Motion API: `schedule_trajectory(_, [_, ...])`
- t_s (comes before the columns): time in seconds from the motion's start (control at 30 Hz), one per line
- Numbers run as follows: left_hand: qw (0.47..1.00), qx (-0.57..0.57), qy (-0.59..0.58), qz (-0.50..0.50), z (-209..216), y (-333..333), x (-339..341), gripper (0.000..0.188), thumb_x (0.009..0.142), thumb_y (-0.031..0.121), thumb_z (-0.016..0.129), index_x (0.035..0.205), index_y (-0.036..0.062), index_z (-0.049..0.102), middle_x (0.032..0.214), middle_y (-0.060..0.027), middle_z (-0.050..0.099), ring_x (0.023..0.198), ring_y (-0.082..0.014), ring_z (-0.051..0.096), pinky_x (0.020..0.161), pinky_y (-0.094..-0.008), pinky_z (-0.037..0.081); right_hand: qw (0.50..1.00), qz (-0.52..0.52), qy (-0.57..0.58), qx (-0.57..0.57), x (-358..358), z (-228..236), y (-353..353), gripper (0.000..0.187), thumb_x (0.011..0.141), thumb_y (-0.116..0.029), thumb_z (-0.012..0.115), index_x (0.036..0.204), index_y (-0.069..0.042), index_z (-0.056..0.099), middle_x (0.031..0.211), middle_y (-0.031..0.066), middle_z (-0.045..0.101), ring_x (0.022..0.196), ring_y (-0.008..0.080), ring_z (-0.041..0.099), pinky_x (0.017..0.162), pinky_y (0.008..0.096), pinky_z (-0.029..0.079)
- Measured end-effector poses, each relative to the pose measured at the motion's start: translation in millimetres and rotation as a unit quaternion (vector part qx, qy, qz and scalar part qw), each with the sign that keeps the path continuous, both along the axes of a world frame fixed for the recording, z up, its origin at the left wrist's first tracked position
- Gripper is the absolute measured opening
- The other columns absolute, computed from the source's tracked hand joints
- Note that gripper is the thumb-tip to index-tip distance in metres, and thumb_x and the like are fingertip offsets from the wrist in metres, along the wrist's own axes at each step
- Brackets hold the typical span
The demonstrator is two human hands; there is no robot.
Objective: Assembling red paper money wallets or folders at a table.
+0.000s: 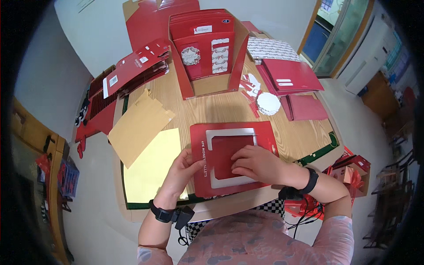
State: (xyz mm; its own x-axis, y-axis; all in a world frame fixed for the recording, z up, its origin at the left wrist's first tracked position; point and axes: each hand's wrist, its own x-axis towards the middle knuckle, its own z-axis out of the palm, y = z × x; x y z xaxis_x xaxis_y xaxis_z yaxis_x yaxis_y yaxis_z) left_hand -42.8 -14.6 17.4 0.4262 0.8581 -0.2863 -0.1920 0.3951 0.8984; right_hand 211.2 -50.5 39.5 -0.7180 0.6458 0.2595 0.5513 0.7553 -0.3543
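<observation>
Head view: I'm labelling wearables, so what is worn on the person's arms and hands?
Both hands are bare. The left wrist carries a black band with a small black device and a dangling cable. The right wrist has a matching black band, with a black unit and cable beneath it. Pink patterned sleeves are pushed up, leaving the forearms bare.

Red card sleeve (234,157) with a white-edged window, darker red insert showing through; it lies on a light wood-grain bench (304,137) with a dark green edge. Beside it: pale yellow sheet (150,170), tan kraft envelope (137,128), white scalloped disc (268,104). Further back: red display box (207,53) with red cards, black-and-white patterned sheet (271,48), plain red folders (293,75).
</observation>
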Motion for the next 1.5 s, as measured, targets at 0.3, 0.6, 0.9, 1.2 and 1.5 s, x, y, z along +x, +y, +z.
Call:
schedule_trajectory(0.3, [0.992,0.041,0.114,-0.042,-5.6,-1.1,5.9,0.037,0.089,-0.005,0.054,0.125,-0.0020,0.049,0.115,-0.0102,0.061,0.103,-0.0163,0.060,0.088,-0.0312,0.049,0.996,-0.081,-0.004,-0.022,-7.1,5.0,-4.9,0.038,0.075,-0.025,0.072,0.108,-0.008,0.062,0.123,0.0135,0.051,0.111,0.0313,0.048,0.092,0.0407,0.043])
schedule_trajectory(0.6, [0.997,-0.059,-0.052,0.024,-6.2,-17.7,22.4,0.038,0.091,-0.004,0.049,0.129,0.0011,0.046,0.120,-0.0106,0.058,0.105,-0.0197,0.060,0.089,-0.0344,0.050,0.992,-0.101,-0.071,-0.027,-13.8,-2.8,-6.8,0.073,0.071,-0.028,0.075,0.135,-0.012,0.043,0.141,0.0179,0.037,0.130,0.0364,0.034,0.105,0.0483,0.031])
schedule_trajectory(0.9, [0.995,-0.092,-0.050,0.004,-3.4,-19.5,22.4,0.037,0.094,-0.004,0.042,0.130,0.0012,0.046,0.124,-0.0113,0.056,0.107,-0.0223,0.059,0.091,-0.0382,0.052,0.980,-0.131,-0.148,0.009,-14.1,8.1,-2.7,0.083,0.067,-0.034,0.078,0.137,-0.007,0.041,0.149,0.0191,0.024,0.139,0.0363,0.020,0.108,0.0553,0.025])
schedule_trajectory(1.2, [0.992,-0.109,-0.047,0.034,-10.2,-18.8,20.5,0.035,0.094,-0.005,0.041,0.127,0.0005,0.049,0.120,-0.0123,0.058,0.104,-0.0235,0.061,0.089,-0.0395,0.054,0.991,-0.065,-0.099,0.059,-15.4,-11.2,-3.2,0.085,0.071,-0.038,0.076,0.139,-0.003,0.038,0.148,0.0196,0.028,0.141,0.0303,0.022,0.111,0.0503,0.023])
schedule_trajectory(1.5, [0.992,-0.116,-0.051,0.027,-6.5,-22.7,25.1,0.035,0.092,-0.004,0.043,0.127,-0.0002,0.049,0.117,-0.0127,0.060,0.101,-0.0229,0.062,0.088,-0.0400,0.054,0.984,-0.084,-0.146,-0.054,-8.7,-6.4,6.6,0.105,0.061,-0.043,0.082,0.146,-0.012,0.027,0.147,0.0278,0.025,0.138,0.0427,0.022,0.107,0.0609,0.024])
